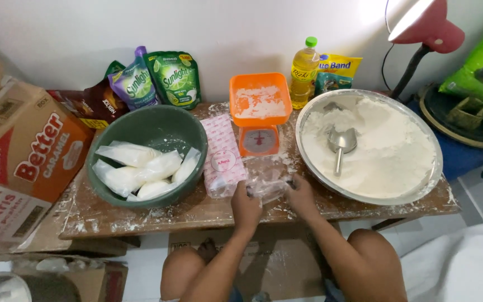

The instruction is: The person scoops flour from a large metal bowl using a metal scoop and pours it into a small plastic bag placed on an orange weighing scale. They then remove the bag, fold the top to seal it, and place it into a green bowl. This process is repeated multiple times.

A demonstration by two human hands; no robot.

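Bag: the clear plastic bag (268, 183) lies on the floury wooden table (141, 215), right in front of the orange scale (259, 124) and between your two hands.
Left hand: your left hand (245, 206) has its fingers curled onto the bag's near left edge — pinching film, as far as the view shows.
Right hand: your right hand (301, 196) closes on the right edge of the same bag; the fingertips are partly hidden under the crumpled plastic, so how firm the pinch is cannot be read.
Step in hand: it looks like you are working the mouth of the bag open.
How to do it well: rub the two layers apart with thumb and finger rather than tugging — thin film tears at the seam. Keep the opening turned up and toward the metal basin of flour (369, 146), where the metal scoop (342, 144) rests.
Spares: the pink-printed pack of bags (222, 154) sits just left of your left hand, touching distance.
Watch: loose flour on the table makes the film slip, so grip the dry rim.
Finished ones: filled white bags (141, 169) lie in the green bowl (157, 126), well left of your work.
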